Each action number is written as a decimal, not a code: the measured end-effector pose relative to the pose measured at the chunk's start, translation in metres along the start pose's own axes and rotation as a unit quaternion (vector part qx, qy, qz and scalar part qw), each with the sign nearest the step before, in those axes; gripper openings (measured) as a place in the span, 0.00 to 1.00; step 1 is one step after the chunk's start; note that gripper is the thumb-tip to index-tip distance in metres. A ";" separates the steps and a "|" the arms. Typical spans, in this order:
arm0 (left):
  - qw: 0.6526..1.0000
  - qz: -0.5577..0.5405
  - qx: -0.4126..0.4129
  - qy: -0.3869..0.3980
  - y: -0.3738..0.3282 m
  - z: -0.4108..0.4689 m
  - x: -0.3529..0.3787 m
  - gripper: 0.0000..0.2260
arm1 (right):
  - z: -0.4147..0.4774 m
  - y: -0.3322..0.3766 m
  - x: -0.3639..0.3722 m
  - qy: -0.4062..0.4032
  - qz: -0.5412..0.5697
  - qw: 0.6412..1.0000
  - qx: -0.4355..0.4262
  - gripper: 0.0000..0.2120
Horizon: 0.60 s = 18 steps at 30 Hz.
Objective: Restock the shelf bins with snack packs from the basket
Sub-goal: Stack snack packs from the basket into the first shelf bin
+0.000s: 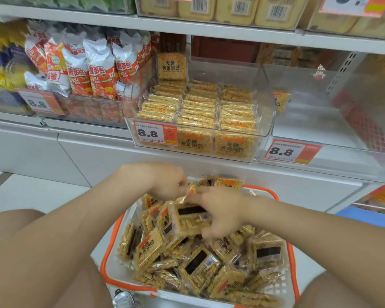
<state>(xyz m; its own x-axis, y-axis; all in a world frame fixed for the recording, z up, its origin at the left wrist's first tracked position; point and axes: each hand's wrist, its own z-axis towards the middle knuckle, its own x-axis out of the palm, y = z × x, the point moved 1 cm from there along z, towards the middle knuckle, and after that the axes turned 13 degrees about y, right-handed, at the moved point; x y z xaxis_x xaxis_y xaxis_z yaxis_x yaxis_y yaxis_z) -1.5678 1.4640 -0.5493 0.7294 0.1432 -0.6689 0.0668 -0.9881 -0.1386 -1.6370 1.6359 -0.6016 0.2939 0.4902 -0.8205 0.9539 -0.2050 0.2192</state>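
Basically, right hand gripped a stack of packs over the basket while left hand pinched its top edge, likely squaring it to drop upright into the near-empty bin.

Motion blur smears the fingers of the left hand and right hand, so whether the left pinches the wrapper edge between them cannot be told. The right hand covers part of the snack packs it grips. The basket runs off the bottom edge, as does a shoe. The top-shelf bins are cut by the top edge. Small print on the price tags is unreadable. A red netted thing behind a clear bin wall is blurred.
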 end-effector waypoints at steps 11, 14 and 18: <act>0.822 -0.372 0.108 -0.418 0.013 -0.052 -0.040 0.29 | -0.034 -0.003 -0.083 -0.314 0.426 0.847 -0.056 0.18; 0.793 -0.426 0.146 -0.410 0.013 -0.058 -0.041 0.21 | -0.036 0.000 -0.088 -0.397 0.444 0.801 -0.056 0.22; 0.789 -0.426 0.157 -0.414 0.013 -0.060 -0.041 0.17 | -0.034 0.005 -0.093 -0.438 0.412 0.799 -0.029 0.22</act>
<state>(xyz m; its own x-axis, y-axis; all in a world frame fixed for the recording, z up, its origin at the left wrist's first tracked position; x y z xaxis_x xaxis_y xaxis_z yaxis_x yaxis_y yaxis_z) -1.5559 1.4418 -0.4795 -0.1936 0.8638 -0.4651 0.0265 -0.4693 -0.8826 -1.6574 1.6180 -0.5063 0.6919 -0.5768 -0.4343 0.4672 -0.1009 0.8784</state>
